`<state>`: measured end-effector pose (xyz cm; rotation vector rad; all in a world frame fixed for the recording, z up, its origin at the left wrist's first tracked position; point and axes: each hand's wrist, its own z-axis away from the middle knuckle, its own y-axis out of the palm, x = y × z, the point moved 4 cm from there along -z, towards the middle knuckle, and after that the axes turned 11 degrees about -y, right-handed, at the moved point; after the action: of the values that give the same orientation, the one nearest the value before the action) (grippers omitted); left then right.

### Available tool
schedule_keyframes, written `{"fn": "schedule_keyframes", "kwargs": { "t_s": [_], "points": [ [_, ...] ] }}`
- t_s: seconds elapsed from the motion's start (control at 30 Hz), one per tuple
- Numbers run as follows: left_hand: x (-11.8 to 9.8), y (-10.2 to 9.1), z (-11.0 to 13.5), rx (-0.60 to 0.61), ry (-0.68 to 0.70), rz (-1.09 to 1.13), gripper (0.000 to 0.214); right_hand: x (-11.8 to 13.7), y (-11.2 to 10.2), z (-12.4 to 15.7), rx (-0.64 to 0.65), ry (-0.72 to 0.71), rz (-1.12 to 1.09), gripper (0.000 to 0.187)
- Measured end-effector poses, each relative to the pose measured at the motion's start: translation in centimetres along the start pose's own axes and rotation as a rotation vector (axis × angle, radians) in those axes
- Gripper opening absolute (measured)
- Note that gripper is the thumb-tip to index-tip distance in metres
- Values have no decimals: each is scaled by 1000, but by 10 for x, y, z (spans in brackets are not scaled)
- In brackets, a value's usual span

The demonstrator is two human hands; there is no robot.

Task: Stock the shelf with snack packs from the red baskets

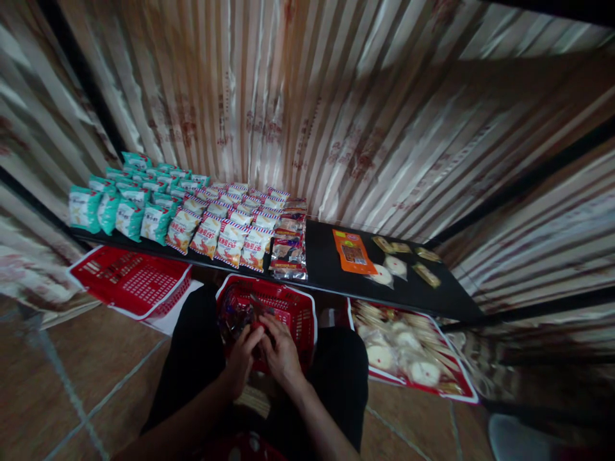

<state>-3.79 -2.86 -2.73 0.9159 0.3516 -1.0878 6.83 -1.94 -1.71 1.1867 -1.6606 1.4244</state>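
Both my hands reach into a red plastic basket [298, 307] on the floor between my knees. My left hand [243, 358] has its fingers curled into the dark packets [237, 314] inside. My right hand [281, 352] lies beside it, fingers bent down onto the same pile. What either hand grips is hidden in the dim basket.
A low black shelf [321, 262] carries rows of teal snack bags [120, 205], red-and-white bags [230, 230], shiny dark packets [291, 246], an orange packet [353, 253] and a few small snacks [394, 266]. Another red basket [132, 282] lies left, a snack-filled one [408, 352] right. Striped curtain behind.
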Motion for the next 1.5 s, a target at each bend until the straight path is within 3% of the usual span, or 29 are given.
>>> {"fn": "schedule_keyframes", "kwargs": {
  "t_s": [0.17,0.37,0.53,0.63,0.83,0.93,1.0,1.1,1.17,1.33,1.5],
  "points": [
    [-6,-6,3,32,-94,31,33,4,-5,3,52,-57,21,40],
    [-18,-21,8,72,-181,-19,27,3,-35,-1,-16,-138,52,41],
    [-30,-19,13,69,-238,-8,38,13,-49,-2,124,-379,232,62],
    [-34,-13,14,153,-263,-6,46,18,-51,-1,182,-411,306,55],
    [-43,-4,16,265,-240,-100,38,21,-61,-2,88,-316,168,25],
    [-51,8,14,385,-247,-126,51,20,-67,-2,-2,-187,37,23],
    [-59,14,9,341,-160,-177,52,19,-71,-4,-76,-105,-33,26],
    [-72,19,2,119,75,-349,37,19,-78,-9,-195,-12,-165,30],
    [-75,24,-1,42,163,-454,34,19,-83,-13,-246,37,-236,32],
    [-61,46,-18,162,103,-539,41,16,-97,-27,-297,104,-353,36],
    [-66,71,-37,141,178,-534,30,10,-109,-46,-298,150,-438,35]
  ]
}}
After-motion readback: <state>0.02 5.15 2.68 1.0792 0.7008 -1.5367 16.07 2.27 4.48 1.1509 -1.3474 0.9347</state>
